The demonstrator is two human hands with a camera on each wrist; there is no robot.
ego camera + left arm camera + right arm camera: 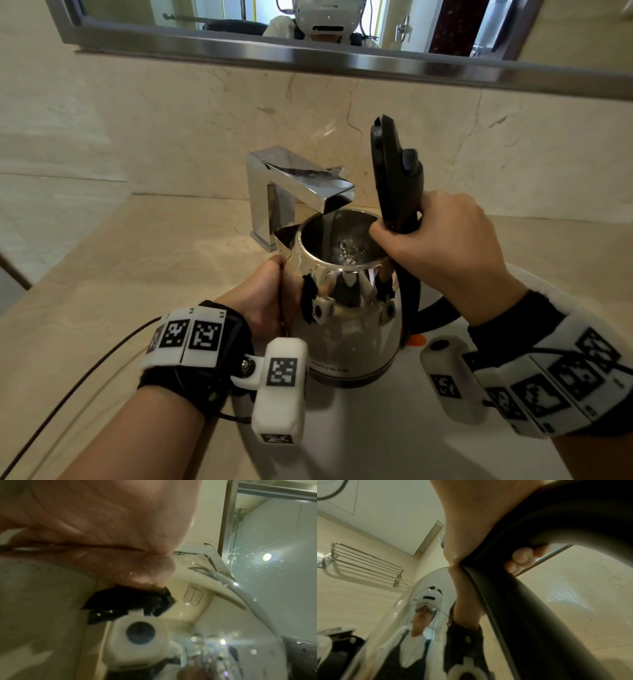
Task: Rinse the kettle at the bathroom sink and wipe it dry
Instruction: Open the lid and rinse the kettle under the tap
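A shiny steel kettle (349,322) stands upright under the chrome faucet (298,185), its black lid (387,171) flipped up. A thin stream of water runs from the spout into the kettle and bubbles at the bottom. My right hand (442,253) grips the black handle (530,574) at the kettle's right, fingers curled round it. My left hand (263,298) presses against the kettle's left side below the spout, palm on the steel wall (171,615); its fingers are hidden behind the body.
The white sink basin (394,428) lies under the kettle, set in a beige marble counter (137,274). A marble backsplash and a framed mirror (308,44) rise behind the faucet. A cable (85,370) trails from my left wrist.
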